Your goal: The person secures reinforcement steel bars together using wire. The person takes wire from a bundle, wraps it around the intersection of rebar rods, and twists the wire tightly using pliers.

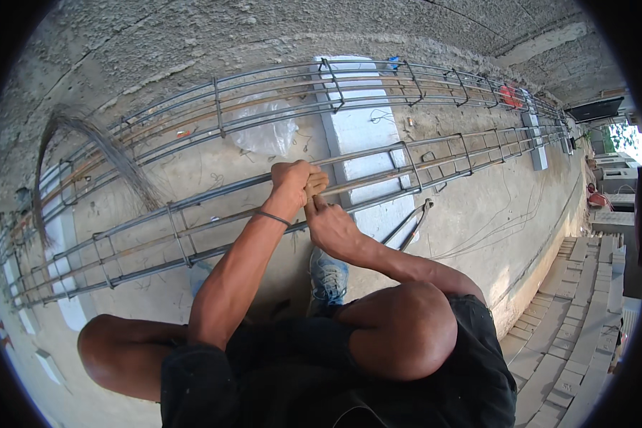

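Note:
Two long rebar cages lie across the view, one behind the other. My hands meet over the middle of the nearer rebar cage (242, 185). My left hand (290, 176) is closed in a fist at its top bar, with a dark band around that wrist. Just below and to the right, my right hand (335, 230) is closed too, its fingers pressed up against the left one's. What lies inside either grip is hidden. To the right, a pair of nippers with dark handles (411, 222) leans by the near end of a white foam block (367, 132).
Behind is the farther rebar cage (278, 114), by a clear plastic sheet (267, 132). A bundle of thin tie wire (107, 135) hangs over the bars at left. More white blocks (63, 250) support the cages. Stacked blocks (560, 321) stand at lower right, beyond the slab edge.

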{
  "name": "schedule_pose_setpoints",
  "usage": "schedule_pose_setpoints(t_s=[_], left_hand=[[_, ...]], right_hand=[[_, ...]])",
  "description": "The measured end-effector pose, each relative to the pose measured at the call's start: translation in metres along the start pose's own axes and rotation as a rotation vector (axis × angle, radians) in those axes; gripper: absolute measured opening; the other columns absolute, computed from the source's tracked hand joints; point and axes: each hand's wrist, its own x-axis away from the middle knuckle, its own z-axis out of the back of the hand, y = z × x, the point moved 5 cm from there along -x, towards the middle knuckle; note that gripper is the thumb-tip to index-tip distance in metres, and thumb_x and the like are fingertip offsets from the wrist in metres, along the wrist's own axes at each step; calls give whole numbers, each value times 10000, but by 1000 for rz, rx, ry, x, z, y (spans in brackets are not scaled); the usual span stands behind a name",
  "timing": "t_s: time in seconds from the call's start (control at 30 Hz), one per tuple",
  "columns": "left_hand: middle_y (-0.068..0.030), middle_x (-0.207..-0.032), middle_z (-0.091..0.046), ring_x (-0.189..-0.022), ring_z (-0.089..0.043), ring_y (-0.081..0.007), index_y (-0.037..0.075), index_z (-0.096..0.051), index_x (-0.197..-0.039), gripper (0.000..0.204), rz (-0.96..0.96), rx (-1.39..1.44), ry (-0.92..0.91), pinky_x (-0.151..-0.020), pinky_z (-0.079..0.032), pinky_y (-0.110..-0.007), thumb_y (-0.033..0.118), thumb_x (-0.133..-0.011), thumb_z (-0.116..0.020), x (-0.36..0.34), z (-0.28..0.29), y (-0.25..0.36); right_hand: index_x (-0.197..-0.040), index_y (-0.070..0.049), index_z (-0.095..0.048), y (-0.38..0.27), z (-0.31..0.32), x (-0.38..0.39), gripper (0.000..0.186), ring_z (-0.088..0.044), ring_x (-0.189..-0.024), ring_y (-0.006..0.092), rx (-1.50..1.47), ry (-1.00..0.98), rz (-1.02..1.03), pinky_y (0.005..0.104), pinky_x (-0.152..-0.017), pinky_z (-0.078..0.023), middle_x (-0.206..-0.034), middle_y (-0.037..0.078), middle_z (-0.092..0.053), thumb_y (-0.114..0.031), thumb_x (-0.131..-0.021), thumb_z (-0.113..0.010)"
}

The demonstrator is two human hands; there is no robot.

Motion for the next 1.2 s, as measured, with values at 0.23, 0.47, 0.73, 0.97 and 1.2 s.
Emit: schedule_pose_setpoints(t_s=[0.23, 0.47, 0.73, 0.97, 1.2], left_hand=[[-175, -853, -663, -474, -461, -36, -74, -597, -909, 134, -88, 73, -149, -365, -343, -148, 14, -812, -625, 9, 7, 0], [-139, -852, -663, -504, -487, -56, -49, -621, -961, 153, -217, -87, -101, -380, -358, -166, 64, -858, -612, 18, 5, -14], [-86, -785, -625, -564, -569, -120, -39, -633, -1030, 182, -348, 134, -51, -481, -467, -228, 61, -886, -586, 26, -4, -41], [-94, -782, -591, -562, -573, -141, -86, -616, -979, 152, -374, 328, -36, -435, -502, -270, 19, -883, -562, 26, -6, -37], [-85, -793, -615, -581, -566, -130, -48, -623, -1036, 191, -357, 338, -119, -465, -492, -260, 65, -887, -587, 25, -6, -41]], right_hand=[[-1311, -1, -408, 46, -34, 112, 583, -592, -815, 181, -1676, 62, -609, 322, -674, -530, -993, 86, -550, -421, -923, -519], [-987, 50, -416, 187, -94, 196, 677, -640, -640, 332, -494, 194, -1192, 406, -607, -504, -730, 209, -614, -550, -775, -646], [-930, 56, -466, 173, -71, 195, 426, -596, -514, 235, -677, 292, -1239, 327, -441, -473, -696, 167, -596, -237, -712, -686], [-858, -10, -492, 156, -49, 226, 164, -501, -629, 161, -1883, 657, -1204, 269, -548, -430, -782, 107, -517, -14, -694, -498], [-780, -32, -465, 101, 12, 206, 184, -503, -785, 179, -2419, 1056, -537, 276, -690, -447, -946, 112, -510, 43, -616, -500]])
